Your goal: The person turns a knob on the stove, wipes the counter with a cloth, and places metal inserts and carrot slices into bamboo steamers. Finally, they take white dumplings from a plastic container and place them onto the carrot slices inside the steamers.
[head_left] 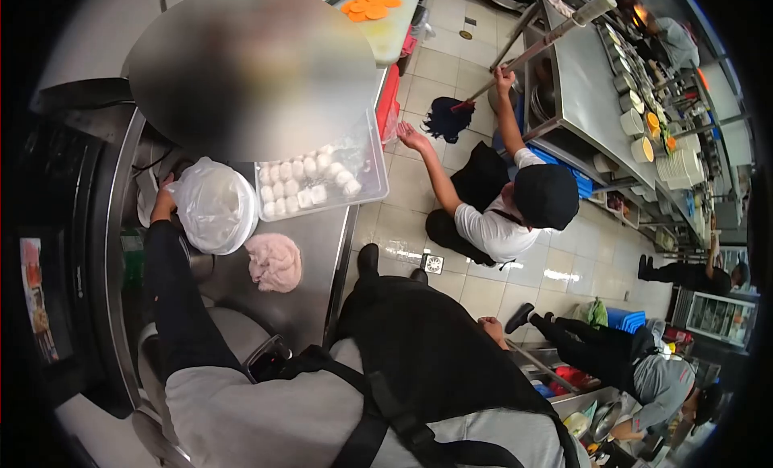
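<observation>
At the left rim of a round white tub wrapped in clear plastic, my left hand is closed, its fingers partly hidden by the tub. A clear plastic tray beside the tub holds rows of several white balls. Pink paste lies in a mound on the steel counter, just below the tub and tray. Past the edge of my black apron, my right hand is curled closed, away from the counter; what it holds, if anything, is too small to tell.
A crouching person in a black cap grips a pole with a dark mop head on the tiled floor. Sliced orange pieces lie on a cutting board. Another person works at the lower right. Steel shelving holds bowls.
</observation>
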`<move>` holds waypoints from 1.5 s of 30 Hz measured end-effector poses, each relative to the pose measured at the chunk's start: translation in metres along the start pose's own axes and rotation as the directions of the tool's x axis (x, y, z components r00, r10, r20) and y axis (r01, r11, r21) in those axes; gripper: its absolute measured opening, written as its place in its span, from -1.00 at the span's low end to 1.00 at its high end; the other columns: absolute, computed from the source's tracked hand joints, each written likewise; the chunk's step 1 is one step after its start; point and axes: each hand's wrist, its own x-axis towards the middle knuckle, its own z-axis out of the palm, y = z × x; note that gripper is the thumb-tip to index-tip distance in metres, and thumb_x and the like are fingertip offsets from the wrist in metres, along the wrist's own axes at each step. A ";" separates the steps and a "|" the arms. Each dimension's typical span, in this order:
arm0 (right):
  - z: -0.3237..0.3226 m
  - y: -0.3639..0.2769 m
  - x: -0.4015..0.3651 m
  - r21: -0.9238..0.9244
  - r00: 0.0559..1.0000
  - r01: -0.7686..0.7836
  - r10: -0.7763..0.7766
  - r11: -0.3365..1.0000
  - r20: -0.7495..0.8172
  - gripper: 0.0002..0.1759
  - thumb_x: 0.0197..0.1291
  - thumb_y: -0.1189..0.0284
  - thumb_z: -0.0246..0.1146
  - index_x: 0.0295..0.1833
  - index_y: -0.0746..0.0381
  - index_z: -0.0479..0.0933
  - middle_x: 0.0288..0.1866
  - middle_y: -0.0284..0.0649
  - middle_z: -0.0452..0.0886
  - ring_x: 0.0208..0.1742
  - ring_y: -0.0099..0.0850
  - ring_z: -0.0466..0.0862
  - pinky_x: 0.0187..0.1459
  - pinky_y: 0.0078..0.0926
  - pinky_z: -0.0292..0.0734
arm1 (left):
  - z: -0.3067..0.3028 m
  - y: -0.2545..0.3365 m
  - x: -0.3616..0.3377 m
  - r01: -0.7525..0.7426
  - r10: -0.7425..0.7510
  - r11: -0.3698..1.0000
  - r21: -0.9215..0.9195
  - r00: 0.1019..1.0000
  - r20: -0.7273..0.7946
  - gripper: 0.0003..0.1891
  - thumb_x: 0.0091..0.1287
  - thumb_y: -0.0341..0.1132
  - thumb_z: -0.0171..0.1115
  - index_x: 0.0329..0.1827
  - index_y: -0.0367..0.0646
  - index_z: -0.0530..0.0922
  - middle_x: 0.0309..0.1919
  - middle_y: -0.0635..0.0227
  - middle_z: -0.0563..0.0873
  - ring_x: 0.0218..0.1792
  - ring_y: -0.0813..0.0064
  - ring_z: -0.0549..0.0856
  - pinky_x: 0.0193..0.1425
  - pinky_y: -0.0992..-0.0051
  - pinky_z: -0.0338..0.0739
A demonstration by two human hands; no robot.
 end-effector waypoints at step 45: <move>0.015 -0.087 0.070 0.007 0.759 0.614 -0.592 0.790 0.270 -0.76 0.34 0.32 0.26 -0.36 0.22 0.54 -0.52 -0.44 0.48 -0.50 -0.66 0.40 -0.45 -0.62 0.32 | 0.157 0.408 -0.360 -0.345 0.302 0.304 -0.888 0.919 -0.254 -0.68 0.34 -0.46 0.26 0.15 -0.14 0.49 0.02 0.30 0.70 0.02 0.34 0.70 0.25 0.32 0.54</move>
